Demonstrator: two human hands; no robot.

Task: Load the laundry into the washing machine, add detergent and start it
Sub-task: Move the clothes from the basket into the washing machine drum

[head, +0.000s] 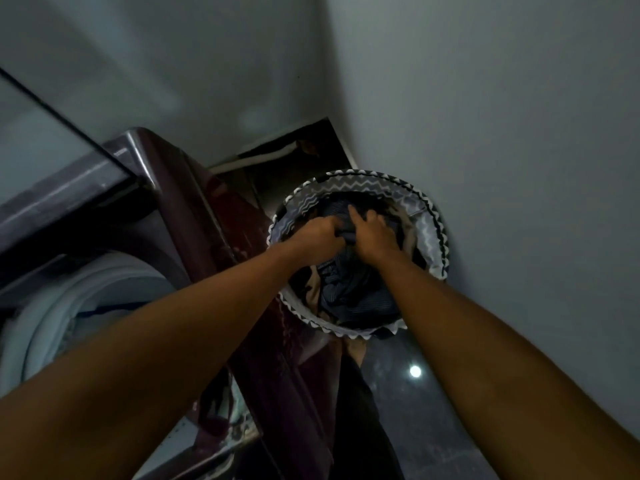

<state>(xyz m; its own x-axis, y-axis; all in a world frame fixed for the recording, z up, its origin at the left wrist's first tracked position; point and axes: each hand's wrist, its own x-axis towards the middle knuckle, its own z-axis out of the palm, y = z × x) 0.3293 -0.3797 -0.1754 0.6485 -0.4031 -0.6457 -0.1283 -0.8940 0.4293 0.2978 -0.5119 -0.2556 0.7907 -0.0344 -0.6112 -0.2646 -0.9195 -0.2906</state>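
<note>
Both hands are down in the basket (437, 216), which stands on the floor against the wall. The left hand (317, 237) is curled around a bunched dark garment (348, 235), and the right hand (372, 230) grips the same bundle from the other side, fingers closed over it. More laundry (349, 289) lies under and nearer than the hands, filling the basket. The washer (180, 202) sits to the left of the left arm, lid up, its white drum opening (86, 296) well apart from the hands and low on that side.

The likely trouble is the lift: clothes in the pile look tangled, so pulling one bundle may drag others over the rim onto the floor, or tip the soft basket. Carrying across the washer's edge, a trailing sleeve could snag or fall outside the drum.
</note>
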